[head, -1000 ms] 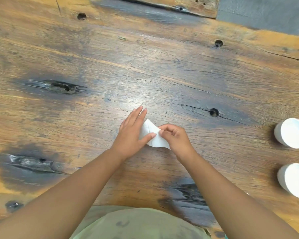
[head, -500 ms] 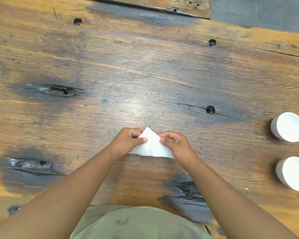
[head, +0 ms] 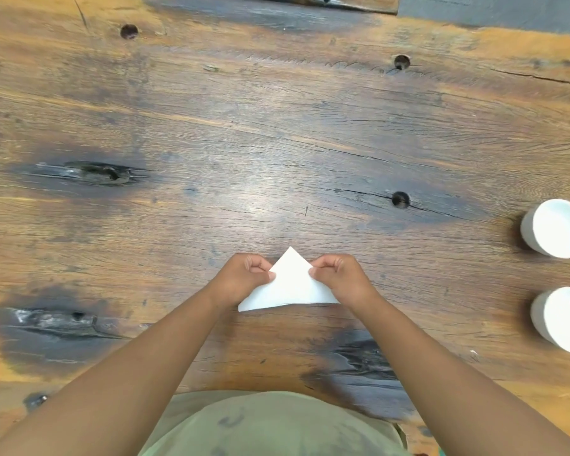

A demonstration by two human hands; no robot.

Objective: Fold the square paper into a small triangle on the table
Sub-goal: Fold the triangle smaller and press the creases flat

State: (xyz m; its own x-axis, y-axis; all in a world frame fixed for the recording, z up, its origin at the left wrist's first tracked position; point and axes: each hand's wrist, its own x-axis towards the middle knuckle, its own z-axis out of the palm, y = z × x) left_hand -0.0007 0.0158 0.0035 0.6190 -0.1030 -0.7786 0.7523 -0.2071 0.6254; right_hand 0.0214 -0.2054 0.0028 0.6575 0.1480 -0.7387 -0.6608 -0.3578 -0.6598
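Observation:
The white paper (head: 290, 284) lies as a folded triangle on the wooden table (head: 277, 143), its apex pointing away from me and its long edge toward me. My left hand (head: 244, 278) pinches the triangle's left slanted edge between thumb and fingers. On the opposite side, my right hand (head: 339, 278) pinches the right slanted edge the same way. Both fists are curled, and the lower right corner of the paper is partly hidden under my right wrist.
Two white round cups stand at the right edge of the view, one farther (head: 555, 228) and one nearer (head: 561, 319). The worn tabletop has dark stains and small holes (head: 400, 199). A grey floor strip (head: 494, 8) shows beyond the far edge.
My left hand went from lying flat on the paper to pinching its left edge. The paper now shows as a wider flat triangle, and both hands sit nearer to me.

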